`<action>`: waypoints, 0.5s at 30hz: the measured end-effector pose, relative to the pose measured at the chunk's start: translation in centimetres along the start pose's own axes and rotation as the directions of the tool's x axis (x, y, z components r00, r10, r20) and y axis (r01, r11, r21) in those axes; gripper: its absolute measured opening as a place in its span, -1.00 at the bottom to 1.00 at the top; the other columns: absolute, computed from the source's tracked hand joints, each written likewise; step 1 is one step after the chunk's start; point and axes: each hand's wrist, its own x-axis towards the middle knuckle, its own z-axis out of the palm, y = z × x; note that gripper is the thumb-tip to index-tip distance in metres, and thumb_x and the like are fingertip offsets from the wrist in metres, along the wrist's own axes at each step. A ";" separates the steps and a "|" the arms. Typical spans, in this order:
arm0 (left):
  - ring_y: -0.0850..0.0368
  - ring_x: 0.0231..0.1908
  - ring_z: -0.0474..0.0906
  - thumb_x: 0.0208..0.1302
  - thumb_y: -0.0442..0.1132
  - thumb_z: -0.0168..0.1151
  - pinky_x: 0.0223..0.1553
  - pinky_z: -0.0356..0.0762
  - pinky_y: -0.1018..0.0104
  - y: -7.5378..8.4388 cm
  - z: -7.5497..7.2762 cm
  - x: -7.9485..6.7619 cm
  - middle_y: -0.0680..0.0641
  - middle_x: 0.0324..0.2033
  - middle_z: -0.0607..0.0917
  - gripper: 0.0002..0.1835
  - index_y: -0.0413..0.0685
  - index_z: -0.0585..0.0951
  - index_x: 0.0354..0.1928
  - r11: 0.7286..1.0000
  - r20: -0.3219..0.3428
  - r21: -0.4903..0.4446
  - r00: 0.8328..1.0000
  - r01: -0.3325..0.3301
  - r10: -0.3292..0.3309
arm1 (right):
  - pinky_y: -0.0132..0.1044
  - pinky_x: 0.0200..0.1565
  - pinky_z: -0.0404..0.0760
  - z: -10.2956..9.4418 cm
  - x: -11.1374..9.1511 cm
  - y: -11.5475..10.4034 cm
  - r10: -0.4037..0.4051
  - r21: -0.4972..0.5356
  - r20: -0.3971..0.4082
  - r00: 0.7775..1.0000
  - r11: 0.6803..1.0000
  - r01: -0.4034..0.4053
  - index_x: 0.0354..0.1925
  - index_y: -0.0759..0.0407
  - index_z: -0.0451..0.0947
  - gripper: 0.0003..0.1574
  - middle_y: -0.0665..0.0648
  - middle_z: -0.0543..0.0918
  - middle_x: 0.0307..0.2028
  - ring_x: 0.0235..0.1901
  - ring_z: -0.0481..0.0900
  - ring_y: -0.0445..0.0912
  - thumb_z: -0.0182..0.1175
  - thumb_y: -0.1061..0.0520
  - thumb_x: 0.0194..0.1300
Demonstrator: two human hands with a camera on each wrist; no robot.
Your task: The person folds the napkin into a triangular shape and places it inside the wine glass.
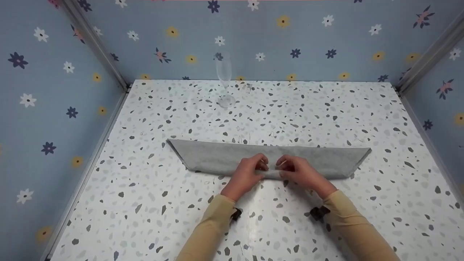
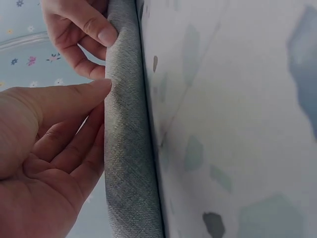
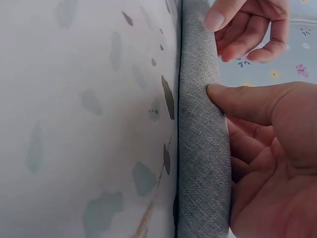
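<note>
Grey cloth [image 1: 210,154] stretches in a long, slant-ended band across the speckled white table [image 1: 275,224], its near edge a rounded fold. My left hand [image 1: 248,173] and right hand [image 1: 301,174] meet it near the middle, side by side with a small gap between. Each thumb presses the fold from my side while the other fingers curl behind, so both hands pinch it; how far the hidden fingertips reach, I can't tell. Beyond, a clear stemmed glass [image 1: 224,70] stands upright before the blue flowered wall [image 1: 239,21].
</note>
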 end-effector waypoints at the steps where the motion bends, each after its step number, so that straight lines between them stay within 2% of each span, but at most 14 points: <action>1: 0.18 -0.19 0.63 -0.01 -0.63 0.31 -0.05 0.52 0.39 0.0 0.1 0.1 -0.05 -0.29 0.72 -0.61 -0.23 0.53 -0.11 1.000 -0.002 0.016 1.000 0.003 -0.003 | -0.22 -0.28 0.62 0.0 0.0 0.1 -0.005 0.006 -0.002 1.000 1.000 0.005 -0.03 0.22 0.52 -0.68 0.12 0.68 -0.24 -0.31 0.62 -0.03 0.26 0.31 0.22; 6: 0.17 -0.20 0.64 0.02 -0.61 0.30 -0.09 0.53 0.41 -0.2 0.3 0.4 -0.02 -0.31 0.71 -0.64 -0.22 0.53 -0.11 0.999 -0.007 0.052 1.000 0.003 -0.003 | -0.19 -0.28 0.63 -0.1 -0.3 0.4 -0.035 0.046 -0.051 0.998 0.998 0.037 -0.01 0.24 0.52 -0.63 0.13 0.67 -0.21 -0.26 0.62 0.00 0.28 0.31 0.19; 11: 0.16 -0.18 0.64 0.07 -0.57 0.30 -0.08 0.53 0.43 -0.6 0.3 0.8 -0.05 -0.29 0.71 -0.65 -0.22 0.52 -0.09 0.999 -0.007 0.027 1.000 0.026 -0.026 | -0.05 -0.04 0.56 -0.4 -1.2 0.1 -0.086 0.114 -0.156 0.984 0.988 0.104 -0.02 0.29 0.53 -0.58 0.13 0.67 -0.16 -0.12 0.61 0.03 0.32 0.39 0.11; 13: 0.15 -0.18 0.64 0.08 -0.58 0.29 -0.08 0.53 0.42 -0.7 0.2 1.0 -0.06 -0.29 0.70 -0.66 -0.22 0.52 -0.09 0.999 -0.011 0.014 0.999 0.032 -0.032 | -0.03 0.03 0.52 -0.3 -1.5 -0.1 -0.118 0.112 -0.176 0.977 0.984 0.139 -0.04 0.30 0.54 -0.58 0.13 0.67 -0.17 -0.10 0.61 0.03 0.32 0.41 0.10; 15: 0.13 -0.18 0.63 0.09 -0.58 0.28 -0.08 0.53 0.42 -0.9 0.2 1.1 -0.08 -0.28 0.70 -0.67 -0.22 0.52 -0.09 0.999 -0.012 -0.002 0.999 0.034 -0.034 | -0.02 0.01 0.54 -0.2 -1.8 -0.1 -0.145 0.092 -0.175 0.974 0.982 0.163 -0.05 0.30 0.55 -0.60 0.13 0.67 -0.17 -0.11 0.62 0.04 0.32 0.42 0.09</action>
